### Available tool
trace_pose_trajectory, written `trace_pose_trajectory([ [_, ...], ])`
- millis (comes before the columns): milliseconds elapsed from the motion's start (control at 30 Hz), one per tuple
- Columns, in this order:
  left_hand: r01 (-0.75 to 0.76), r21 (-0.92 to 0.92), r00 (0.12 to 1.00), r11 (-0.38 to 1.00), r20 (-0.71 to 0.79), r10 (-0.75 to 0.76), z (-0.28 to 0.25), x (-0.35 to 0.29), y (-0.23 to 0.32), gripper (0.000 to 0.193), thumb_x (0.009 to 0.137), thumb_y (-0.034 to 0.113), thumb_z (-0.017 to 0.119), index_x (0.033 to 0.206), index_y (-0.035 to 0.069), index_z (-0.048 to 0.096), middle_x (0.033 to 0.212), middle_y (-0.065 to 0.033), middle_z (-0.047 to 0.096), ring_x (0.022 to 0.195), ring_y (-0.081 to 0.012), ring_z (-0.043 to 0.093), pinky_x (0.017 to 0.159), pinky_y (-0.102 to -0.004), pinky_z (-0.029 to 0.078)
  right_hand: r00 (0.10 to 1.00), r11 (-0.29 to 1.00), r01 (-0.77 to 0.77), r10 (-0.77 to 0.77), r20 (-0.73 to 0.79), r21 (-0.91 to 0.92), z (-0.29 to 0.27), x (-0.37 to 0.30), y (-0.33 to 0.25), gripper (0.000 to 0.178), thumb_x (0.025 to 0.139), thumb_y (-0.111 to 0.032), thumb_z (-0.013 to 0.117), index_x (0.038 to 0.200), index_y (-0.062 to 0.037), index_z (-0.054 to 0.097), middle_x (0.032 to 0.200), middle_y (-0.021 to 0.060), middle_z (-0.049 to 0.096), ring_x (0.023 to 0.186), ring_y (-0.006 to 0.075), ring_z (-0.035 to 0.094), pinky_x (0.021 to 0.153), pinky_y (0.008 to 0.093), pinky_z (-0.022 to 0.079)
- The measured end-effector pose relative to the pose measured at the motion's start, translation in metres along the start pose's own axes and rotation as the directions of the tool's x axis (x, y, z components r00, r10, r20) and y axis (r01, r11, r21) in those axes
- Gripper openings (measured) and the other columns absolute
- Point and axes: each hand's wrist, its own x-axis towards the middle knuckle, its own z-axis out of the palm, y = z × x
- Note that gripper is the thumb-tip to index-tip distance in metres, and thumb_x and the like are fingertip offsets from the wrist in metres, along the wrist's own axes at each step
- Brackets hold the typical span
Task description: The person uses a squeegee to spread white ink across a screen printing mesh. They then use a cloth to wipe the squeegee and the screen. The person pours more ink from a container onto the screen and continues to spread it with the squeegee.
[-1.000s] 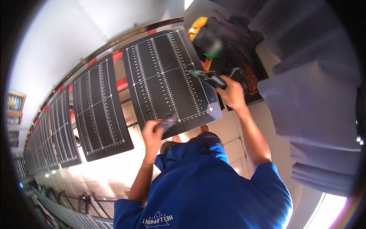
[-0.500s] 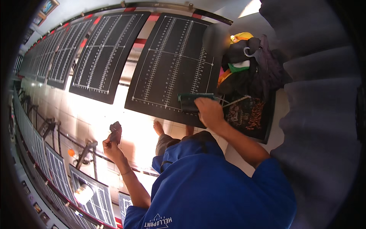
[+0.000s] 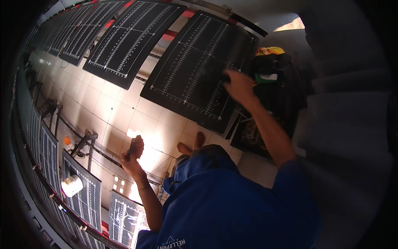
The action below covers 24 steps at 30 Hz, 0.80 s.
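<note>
My left hand [image 3: 131, 161] is raised over the bright tiled floor, its fingers closed around a small dark crumpled piece [image 3: 137, 146], perhaps a rag. My right hand [image 3: 240, 86] is above the right part of the nearest black board [image 3: 174, 74], which carries white ruled lines and marks. Its fingers are curled around a dark flat tool, smeared by motion and hard to tell from the black surface beneath. Whether the tool touches the board, I cannot tell.
More ruled black boards [image 3: 132, 39] run in a row to the left. Right of the nearest board lies a pile of dark and coloured cloth [image 3: 275, 68], with a grey curtain [image 3: 352, 124] beyond. A white tub [image 3: 72, 185] rests on another board at lower left.
My right hand has moved away from me, up across the nearest board, with the dark flat tool. My left hand still holds the crumpled piece. The whole view has shifted.
</note>
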Motion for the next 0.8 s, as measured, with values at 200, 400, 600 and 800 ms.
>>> trace_pose_trajectory([
  [200,0.026,-0.046,0.999,0.999,0.026,-0.025,-0.026,-0.024,-0.022,0.008,0.091,0.002,0.063,0.086,0.003,0.057,0.084,-0.0044,0.064,0.075,-0.0102,0.059,0.067,-0.0258,0.049,0.991,0.971,0.073,-0.095,-0.091,-0.226,0.039,0.063,0.021,0.027,0.080,-0.012,0.070,0.107,-0.0112,0.068,0.101,0.0107,0.069,0.096,0.0323,0.068,0.082,0.0450,0.055],
  [400,0.044,-0.067,0.998,0.997,0.039,-0.041,-0.044,-0.027,-0.057,0.009,0.092,0.002,0.063,0.086,0.003,0.056,0.082,-0.0041,0.063,0.071,-0.0102,0.060,0.062,-0.0254,0.050,0.987,0.976,0.154,-0.146,0.063,-0.155,0.056,-0.074,-0.028,0.043,0.074,-0.010,0.077,0.114,-0.0053,0.064,0.109,0.0136,0.066,0.105,0.0338,0.064,0.089,0.0450,0.052],
  [600,0.058,-0.142,0.995,0.988,0.092,-0.045,-0.035,-0.016,-0.061,0.008,0.094,0.002,0.062,0.088,0.003,0.056,0.085,-0.0040,0.063,0.077,-0.0098,0.059,0.068,-0.0256,0.049,0.963,0.977,0.211,-0.206,0.172,-0.017,0.043,-0.193,-0.052,0.049,0.072,-0.013,0.079,0.118,-0.0066,0.064,0.116,0.0122,0.068,0.106,0.0314,0.066,0.090,0.0418,0.052],
  [800,0.013,-0.110,0.990,0.994,0.142,0.003,-0.038,-0.008,-0.079,0.004,0.095,0.003,0.062,0.095,0.002,0.058,0.089,-0.0050,0.064,0.078,-0.0102,0.059,0.068,-0.0260,0.049,0.989,0.992,0.032,-0.049,0.140,0.123,-0.004,-0.168,-0.047,0.041,0.076,-0.012,0.077,0.115,-0.0064,0.067,0.109,0.0130,0.071,0.101,0.0310,0.069,0.084,0.0390,0.054],
])
